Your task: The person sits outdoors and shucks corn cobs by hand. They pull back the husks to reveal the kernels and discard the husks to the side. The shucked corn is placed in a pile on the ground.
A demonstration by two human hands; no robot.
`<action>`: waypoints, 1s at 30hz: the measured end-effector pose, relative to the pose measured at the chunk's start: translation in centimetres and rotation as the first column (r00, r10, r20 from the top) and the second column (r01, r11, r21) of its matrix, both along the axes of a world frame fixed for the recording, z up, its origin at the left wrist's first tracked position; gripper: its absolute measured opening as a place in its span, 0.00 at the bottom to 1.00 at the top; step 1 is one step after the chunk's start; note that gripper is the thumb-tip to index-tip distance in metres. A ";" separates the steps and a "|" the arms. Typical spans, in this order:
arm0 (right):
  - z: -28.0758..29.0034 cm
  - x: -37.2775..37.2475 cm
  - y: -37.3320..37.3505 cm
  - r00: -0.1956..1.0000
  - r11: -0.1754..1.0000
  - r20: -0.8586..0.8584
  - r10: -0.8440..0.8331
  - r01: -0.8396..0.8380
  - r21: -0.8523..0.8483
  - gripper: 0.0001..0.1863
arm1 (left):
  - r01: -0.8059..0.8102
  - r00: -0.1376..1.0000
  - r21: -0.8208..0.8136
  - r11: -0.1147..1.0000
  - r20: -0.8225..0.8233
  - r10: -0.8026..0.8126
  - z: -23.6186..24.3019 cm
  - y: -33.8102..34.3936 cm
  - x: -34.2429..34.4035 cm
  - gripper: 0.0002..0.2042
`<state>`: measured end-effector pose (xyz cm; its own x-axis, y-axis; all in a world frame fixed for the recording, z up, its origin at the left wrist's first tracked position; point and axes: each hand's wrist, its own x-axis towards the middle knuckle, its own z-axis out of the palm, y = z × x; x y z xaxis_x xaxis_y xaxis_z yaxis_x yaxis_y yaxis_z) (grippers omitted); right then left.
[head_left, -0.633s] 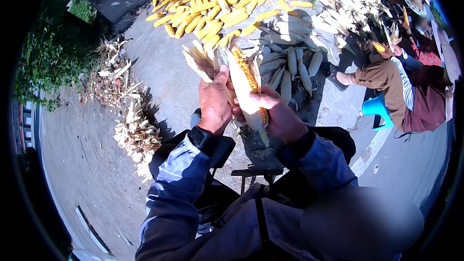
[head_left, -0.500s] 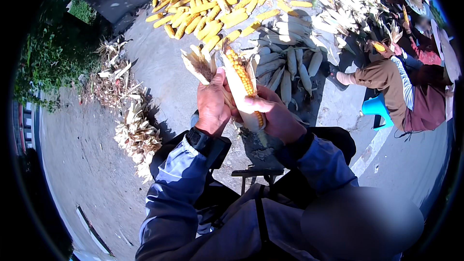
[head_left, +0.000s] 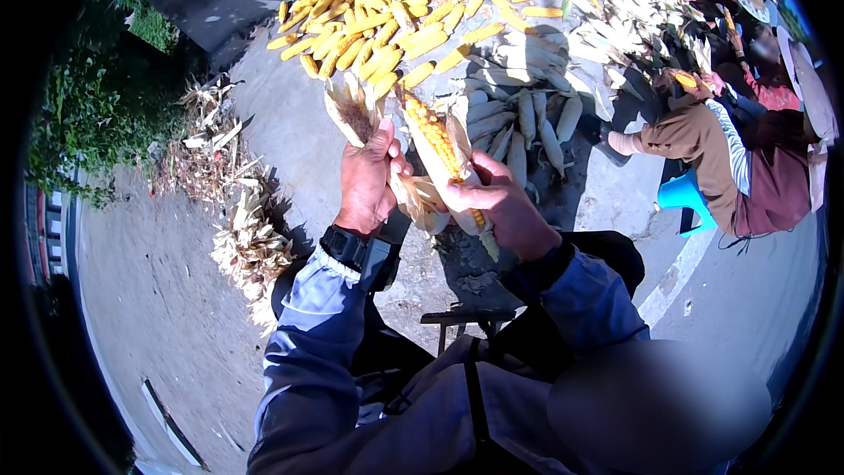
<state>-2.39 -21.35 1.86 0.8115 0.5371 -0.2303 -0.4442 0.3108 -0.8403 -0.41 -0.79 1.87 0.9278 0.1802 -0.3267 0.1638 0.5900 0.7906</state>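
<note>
A half-husked ear of corn (head_left: 435, 142) slants up and away in front of me, yellow kernels bared along its middle and pale husk still on both sides. My right hand (head_left: 508, 204) is closed round its lower end, the thumb lying across the kernels. My left hand (head_left: 369, 178) grips a strip of peeled husk (head_left: 350, 113), whose dry, brownish tip sticks up past the thumb. Below the left fingers the husk bends across and joins the ear near its base.
Ahead lies a heap of bare yellow cobs (head_left: 387, 22); unhusked ears (head_left: 527, 119) lie right of centre. Discarded husks (head_left: 251, 242) pile up at left. A small stool (head_left: 468, 317) is beneath me. At right, another person (head_left: 747, 136) holds corn beside a blue stool (head_left: 686, 200).
My left hand has moved left and slightly down with the husk, widening the space between it and the ear. My right hand keeps its hold on the ear.
</note>
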 end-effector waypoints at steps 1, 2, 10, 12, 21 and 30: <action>0.1 -0.1 -0.3 1.000 1.000 -0.005 0.007 -0.007 0.002 0.28 | 0.019 1.000 -0.013 1.000 0.008 -0.019 0.2 0.2 -0.2 0.08; 0.4 -0.2 -0.6 0.999 0.999 -0.037 0.022 -0.021 0.026 0.26 | 0.036 0.999 -0.023 0.999 0.017 -0.036 0.4 0.3 -0.5 0.08; -0.5 -3.2 -2.7 0.964 0.970 -0.265 0.036 0.030 0.241 0.26 | 0.129 0.992 -0.201 0.971 0.013 -0.129 -1.4 0.1 -4.2 0.10; -1.1 -4.7 -3.2 0.964 0.954 -0.256 0.068 0.013 0.301 0.26 | 0.136 0.990 -0.258 0.957 0.009 -0.138 -1.3 -0.6 -5.6 0.05; -3.2 -9.6 -5.0 0.967 0.975 -0.254 0.037 0.021 0.220 0.23 | 0.135 0.983 -0.218 0.967 -0.091 -0.157 -4.1 -2.6 -11.2 0.10; -7.2 -10.2 -6.1 0.940 0.974 -0.326 -0.102 0.161 0.157 0.18 | 0.071 0.972 0.139 0.988 -0.231 -0.037 -14.3 -5.3 -13.7 0.09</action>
<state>-12.62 -27.41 -5.36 0.7794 0.4864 -0.3948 -0.6210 0.5166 -0.5895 -14.07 -6.11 -12.44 0.8421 0.1927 -0.5037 0.3773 0.4569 0.8056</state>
